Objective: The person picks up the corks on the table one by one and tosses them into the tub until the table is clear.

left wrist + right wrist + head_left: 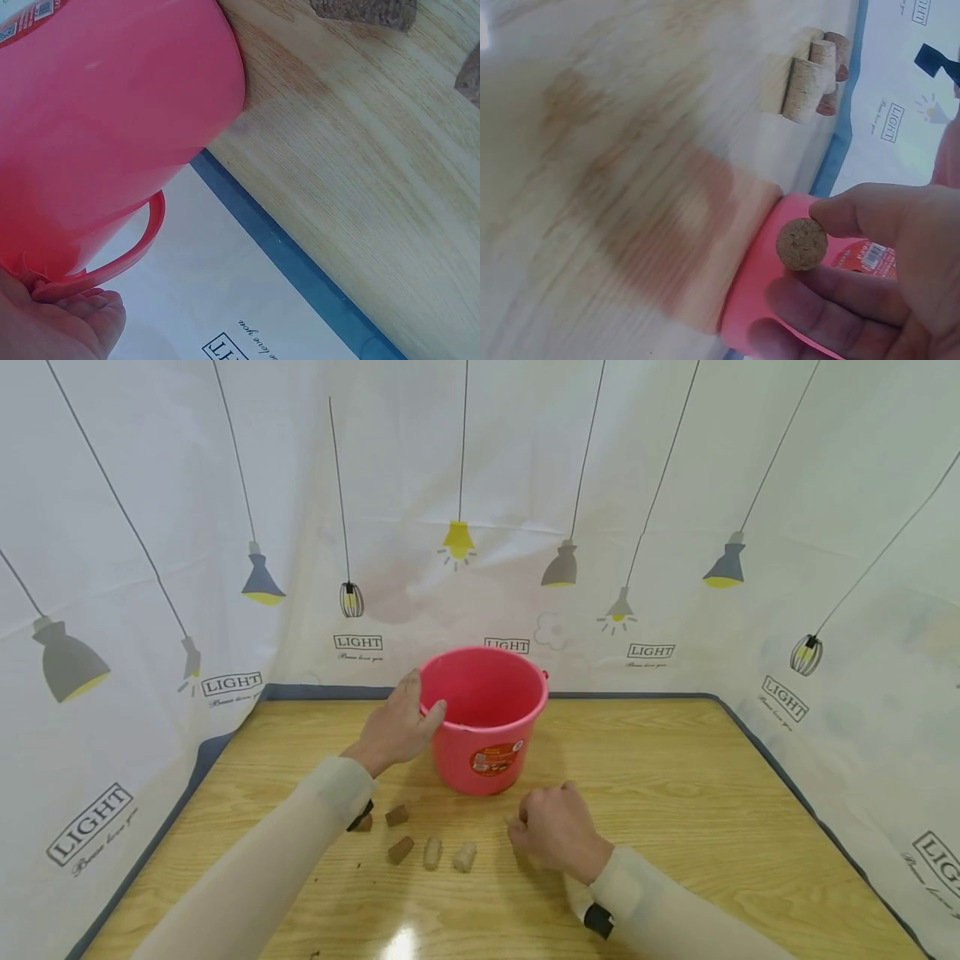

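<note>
A pink plastic bucket (pixel 459 747) stands upright on the wooden table. My left hand (pixel 397 727) grips its left rim, thumb over the edge and the other fingers outside. In the left wrist view, the bucket's pink handle (pixel 146 240) hangs down beside those fingers. Between the thumb and fingers of my right hand (pixel 558 827), a cork (pixel 802 244) is pinched, its round end facing the wrist camera. That hand is low over the table, right of two pale corks (pixel 465 857) and in front of the bucket. The head view hides the held cork.
Several brown corks (pixel 401 850) lie left of the pale ones, one partly behind my left sleeve. Dark crumbs dot the wood nearby. White cloth (pixel 637 527) printed with lamps surrounds the table (pixel 660 760) at the back and sides, edged by a blue band.
</note>
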